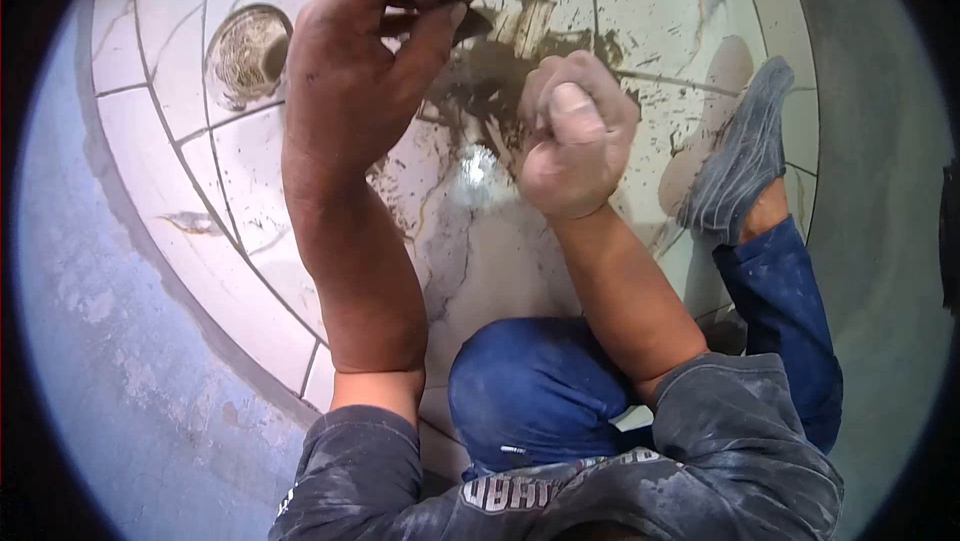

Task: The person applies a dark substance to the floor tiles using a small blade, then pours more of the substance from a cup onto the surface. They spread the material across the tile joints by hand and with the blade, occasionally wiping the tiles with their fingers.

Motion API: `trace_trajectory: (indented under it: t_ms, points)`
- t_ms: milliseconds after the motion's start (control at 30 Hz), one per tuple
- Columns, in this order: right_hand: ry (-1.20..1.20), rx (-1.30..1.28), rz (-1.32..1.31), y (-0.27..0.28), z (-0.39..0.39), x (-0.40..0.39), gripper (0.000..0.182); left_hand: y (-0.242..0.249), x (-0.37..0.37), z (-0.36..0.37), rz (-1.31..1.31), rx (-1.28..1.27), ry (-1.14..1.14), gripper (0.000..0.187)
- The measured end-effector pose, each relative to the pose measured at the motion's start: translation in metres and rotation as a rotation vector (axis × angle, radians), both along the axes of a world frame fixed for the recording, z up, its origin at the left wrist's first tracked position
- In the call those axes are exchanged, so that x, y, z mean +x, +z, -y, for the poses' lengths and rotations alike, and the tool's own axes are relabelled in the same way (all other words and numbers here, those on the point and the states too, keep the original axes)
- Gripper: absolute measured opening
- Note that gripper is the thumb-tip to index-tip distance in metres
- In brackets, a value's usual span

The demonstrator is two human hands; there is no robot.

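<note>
My left hand (pixel 365 66) is raised over the tiled floor, thumb and fingers pinched on a dark flat piece (pixel 475 26) that sticks out to the right of the fingertips. What this piece is cannot be made out. To its right, my right hand (pixel 580 131) is closed in a fist with the thumb on top; whether anything is inside is hidden. Below and between the hands, dark wet smears (pixel 485 76) spread over the white marbled tiles (pixel 470 271). A light streaked patch (pixel 533 26) lies within the smears.
A round hole (pixel 248 56) with a muddy, ridged inside is at the left in the tiles. My foot in a grey striped sock (pixel 740 156) rests at the right, beside my bent blue-trousered knee (pixel 530 381). A worn blue wall (pixel 120 311) curves along the left, a grey-green one (pixel 885 241) along the right.
</note>
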State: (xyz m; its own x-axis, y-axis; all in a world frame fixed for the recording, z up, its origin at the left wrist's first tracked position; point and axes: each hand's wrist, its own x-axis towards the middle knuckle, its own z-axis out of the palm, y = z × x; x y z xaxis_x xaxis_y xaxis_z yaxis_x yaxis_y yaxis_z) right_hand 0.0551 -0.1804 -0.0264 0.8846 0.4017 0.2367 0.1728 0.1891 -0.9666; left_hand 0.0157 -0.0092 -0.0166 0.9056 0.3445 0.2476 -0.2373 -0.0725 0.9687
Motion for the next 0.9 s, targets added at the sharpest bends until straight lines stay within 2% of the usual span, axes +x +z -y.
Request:
trace_trajectory:
  t_ms: [33,133,200,267,300,333,400,467,533,567,600,633,667,700,733,800,833,867,900]
  points:
    - [0.004,-0.052,-0.079,-0.004,0.005,-0.001,0.025,0.001,0.000,-0.001,-0.006,-0.015,-0.007,0.016]
    - [-0.077,-0.187,-0.058,-0.016,0.006,0.000,0.024,0.003,0.004,-0.001,0.028,-0.039,-0.014,0.016]
    - [-0.041,-0.143,-0.007,-0.022,0.016,-0.002,0.024,0.000,-0.001,0.001,0.004,-0.063,-0.018,0.016]
    - [-0.114,-0.355,0.282,-0.031,0.015,0.003,0.025,0.001,0.003,0.000,0.038,-0.005,-0.011,0.016]
    - [-0.023,-0.197,0.073,-0.027,0.012,0.003,0.025,0.001,0.004,-0.001,0.044,-0.024,-0.037,0.017]
    - [-0.014,-0.193,0.089,-0.019,0.011,0.007,0.025,0.002,0.008,-0.002,0.058,-0.021,-0.027,0.017]
    - [-0.021,0.080,0.026,0.001,0.011,0.003,0.026,0.002,0.005,0.000,0.029,0.084,0.035,0.017]
    - [0.035,0.120,-0.053,-0.004,0.011,-0.001,0.026,0.009,0.003,0.000,-0.017,0.121,0.078,0.011]
    - [-0.104,-0.307,0.229,-0.029,0.007,0.002,0.026,0.016,0.010,0.001,-0.019,0.157,0.121,0.007]
    - [-0.022,-0.124,0.076,-0.027,0.012,0.009,0.027,0.014,0.013,-0.002,0.001,0.181,0.120,0.006]
    - [-0.001,-0.127,0.062,-0.016,0.014,0.009,0.027,0.012,0.009,-0.001,-0.006,0.198,0.110,0.005]
    - [0.011,0.014,-0.077,-0.005,0.015,0.004,0.027,0.037,0.001,0.003,-0.022,0.239,0.111,0.005]
    - [0.026,0.168,-0.200,-0.001,0.015,0.004,0.027,0.030,-0.001,0.000,-0.045,0.238,0.133,0.005]
    - [-0.066,-0.286,0.618,-0.020,0.004,0.010,0.025,0.027,0.003,-0.007,-0.039,0.242,0.100,0.005]
    - [-0.052,-0.285,0.616,-0.024,0.009,0.007,0.025,0.029,0.005,-0.008,-0.027,0.240,0.061,0.006]
    - [0.030,-0.024,-0.113,-0.015,0.015,0.001,0.025,0.033,0.000,-0.002,-0.017,0.336,0.138,0.008]
    - [0.089,0.177,-0.234,-0.007,0.020,0.003,0.025,0.032,-0.002,-0.003,-0.027,0.340,0.120,0.008]
    - [0.093,0.177,-0.227,-0.021,0.020,0.005,0.025,0.032,-0.001,-0.004,-0.024,0.348,0.106,0.008]
    - [0.037,-0.115,0.360,-0.044,0.024,0.008,0.023,0.027,-0.003,-0.005,-0.002,0.347,0.102,0.008]
